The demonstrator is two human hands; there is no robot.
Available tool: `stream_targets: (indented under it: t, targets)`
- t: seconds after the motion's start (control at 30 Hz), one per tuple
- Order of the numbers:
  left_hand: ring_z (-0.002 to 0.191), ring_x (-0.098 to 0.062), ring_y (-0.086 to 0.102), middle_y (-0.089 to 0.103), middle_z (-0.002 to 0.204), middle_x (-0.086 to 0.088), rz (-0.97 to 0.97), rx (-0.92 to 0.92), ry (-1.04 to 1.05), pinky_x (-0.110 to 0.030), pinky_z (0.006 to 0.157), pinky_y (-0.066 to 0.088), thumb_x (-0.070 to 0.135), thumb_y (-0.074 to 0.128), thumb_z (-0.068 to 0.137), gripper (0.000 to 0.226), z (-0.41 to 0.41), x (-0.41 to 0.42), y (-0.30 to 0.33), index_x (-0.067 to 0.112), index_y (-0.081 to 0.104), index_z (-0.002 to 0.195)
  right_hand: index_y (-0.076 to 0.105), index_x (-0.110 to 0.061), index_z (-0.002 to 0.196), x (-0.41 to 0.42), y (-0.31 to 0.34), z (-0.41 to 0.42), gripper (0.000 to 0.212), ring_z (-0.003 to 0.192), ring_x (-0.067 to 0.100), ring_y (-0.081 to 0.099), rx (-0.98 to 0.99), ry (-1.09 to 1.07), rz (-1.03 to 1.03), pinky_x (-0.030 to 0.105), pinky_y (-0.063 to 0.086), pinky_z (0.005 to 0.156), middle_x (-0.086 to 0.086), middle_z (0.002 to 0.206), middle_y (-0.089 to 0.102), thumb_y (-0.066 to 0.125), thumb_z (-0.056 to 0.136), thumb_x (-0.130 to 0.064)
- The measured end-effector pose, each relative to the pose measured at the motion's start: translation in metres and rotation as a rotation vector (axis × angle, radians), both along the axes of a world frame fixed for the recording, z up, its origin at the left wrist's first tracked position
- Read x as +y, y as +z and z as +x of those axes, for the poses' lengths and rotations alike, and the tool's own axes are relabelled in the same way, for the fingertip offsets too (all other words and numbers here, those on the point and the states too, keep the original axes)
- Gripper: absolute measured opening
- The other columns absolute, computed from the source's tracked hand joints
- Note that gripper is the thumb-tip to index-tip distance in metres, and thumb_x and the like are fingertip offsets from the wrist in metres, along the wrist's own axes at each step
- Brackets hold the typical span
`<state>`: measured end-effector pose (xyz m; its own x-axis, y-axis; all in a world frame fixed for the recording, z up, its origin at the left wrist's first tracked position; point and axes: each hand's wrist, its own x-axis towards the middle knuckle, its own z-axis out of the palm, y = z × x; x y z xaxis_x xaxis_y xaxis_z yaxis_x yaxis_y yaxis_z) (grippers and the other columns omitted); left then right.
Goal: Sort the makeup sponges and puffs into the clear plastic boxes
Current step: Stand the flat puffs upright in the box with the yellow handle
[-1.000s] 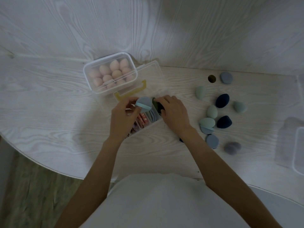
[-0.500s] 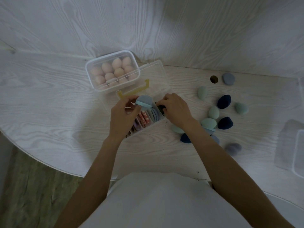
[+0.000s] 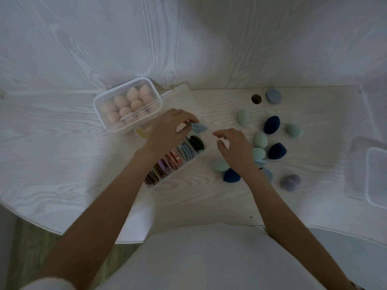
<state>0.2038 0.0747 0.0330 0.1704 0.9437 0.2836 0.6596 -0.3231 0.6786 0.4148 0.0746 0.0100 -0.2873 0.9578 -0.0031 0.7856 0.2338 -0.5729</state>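
Note:
My left hand (image 3: pixel 170 129) pinches a light blue puff (image 3: pixel 199 128) just above the far end of an open clear box (image 3: pixel 189 164) that holds a row of flat puffs standing on edge, from brown through pink and blue to dark green. My right hand (image 3: pixel 234 147) hovers to the right of that box with fingers loosely curled, holding nothing. Loose teardrop sponges lie to the right: pale green sponges (image 3: pixel 260 139), navy sponges (image 3: pixel 271 124) and a grey-purple sponge (image 3: pixel 290 181). A closed clear box (image 3: pixel 100 105) full of peach sponges stands behind my left hand.
The open box's lid (image 3: pixel 180 97) lies behind it, with a yellow latch (image 3: pixel 142 132). A round hole (image 3: pixel 256 99) in the white table sits beside a grey-blue sponge (image 3: pixel 273 96). Another clear container (image 3: pixel 377 176) stands at the right edge. The table's curved front edge is near my body.
My right hand has let go of the box and drawn back to the right. My left hand has lifted the blue puff slightly farther and to the right.

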Motion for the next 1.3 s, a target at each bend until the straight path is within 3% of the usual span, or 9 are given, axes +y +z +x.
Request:
stream_targets:
  t: [0.17,0.3,0.37,0.57,0.73,0.9,1.1,1.2,1.3]
  targets:
    - [0.079,-0.025,0.066,0.071,0.088,-0.007,0.111,0.346,-0.366,-0.030,0.070,0.053,0.015,0.053,0.084,0.021,0.019,0.045,-0.011,0.009,0.072,0.090,0.064,-0.011,0.108,-0.010,-0.009,0.010,0.026,0.086,0.024,0.057,0.042,-0.065,-0.023,0.024,0.037,0.078,0.008,0.098,0.063,0.058,0.084,-0.003]
    - [0.110,-0.026,0.057,0.063,0.119,-0.006,-0.218,0.662,-0.462,-0.039,0.095,0.044,0.007,0.049,0.092,0.028,0.032,0.050,-0.024,0.012,0.064,0.115,0.065,-0.009,0.107,-0.012,-0.012,0.009,0.026,0.086,0.025,0.057,0.049,-0.086,0.006,0.024,0.037,0.076,0.009,0.099,0.063,0.057,0.083,-0.003]
    - [0.114,-0.023,0.054,0.060,0.125,-0.005,-0.283,0.750,-0.486,-0.037,0.099,0.040,0.010,0.046,0.094,0.031,0.031,0.048,-0.026,0.014,0.060,0.122,0.065,-0.008,0.107,-0.013,-0.012,0.009,0.025,0.087,0.025,0.057,0.059,-0.084,0.018,0.023,0.036,0.077,0.010,0.100,0.063,0.057,0.084,-0.003]
    - [0.085,-0.025,0.066,0.071,0.095,-0.004,-0.023,0.661,-0.463,-0.036,0.080,0.046,0.021,0.063,0.084,0.019,0.022,0.025,-0.033,0.014,0.070,0.100,0.064,-0.010,0.109,-0.013,-0.013,0.014,0.026,0.090,0.022,0.058,0.135,-0.067,0.009,0.029,0.045,0.079,0.006,0.101,0.064,0.055,0.085,-0.003]
    - [0.080,-0.023,0.066,0.071,0.090,-0.001,-0.001,0.548,-0.304,-0.035,0.079,0.049,0.020,0.067,0.083,0.012,0.031,0.019,-0.043,0.017,0.068,0.094,0.062,-0.011,0.111,0.015,0.003,0.053,0.025,0.093,0.018,0.057,0.138,-0.142,0.046,0.024,0.043,0.081,0.006,0.104,0.064,0.053,0.088,-0.005]
    - [0.070,-0.023,0.065,0.069,0.079,-0.002,-0.034,0.488,-0.187,-0.033,0.072,0.050,0.027,0.043,0.086,0.026,0.055,0.021,-0.041,0.016,0.066,0.083,0.059,-0.008,0.116,0.096,0.001,0.116,0.027,0.106,0.030,0.052,-0.111,-0.243,0.038,0.032,0.040,0.087,0.014,0.121,0.056,0.048,0.091,-0.008]
    - [0.084,-0.025,0.062,0.069,0.091,-0.003,-0.047,0.428,-0.119,-0.034,0.072,0.052,0.027,0.047,0.085,0.025,0.068,0.024,-0.044,0.014,0.069,0.082,0.035,-0.020,0.141,0.167,-0.033,0.139,0.044,0.127,0.038,0.034,-0.422,-0.052,-0.200,0.042,0.030,0.105,0.018,0.150,0.022,0.040,0.097,-0.020]
    - [0.087,-0.024,0.061,0.069,0.091,-0.001,-0.038,0.461,-0.114,-0.036,0.076,0.048,0.029,0.048,0.085,0.025,0.064,0.022,-0.044,0.017,0.070,0.084,0.037,-0.020,0.138,0.178,-0.041,0.136,0.041,0.114,0.038,0.041,-0.563,-0.064,-0.227,0.039,0.040,0.088,0.017,0.140,0.032,0.040,0.097,-0.025]
    - [0.087,-0.021,0.062,0.069,0.091,0.001,-0.010,0.516,-0.104,-0.035,0.081,0.045,0.032,0.044,0.085,0.028,0.063,0.020,-0.043,0.020,0.069,0.086,0.043,-0.011,0.127,0.178,-0.039,0.137,0.032,0.094,0.034,0.052,-0.574,-0.145,-0.077,0.034,0.040,0.065,0.018,0.119,0.050,0.044,0.095,-0.013]
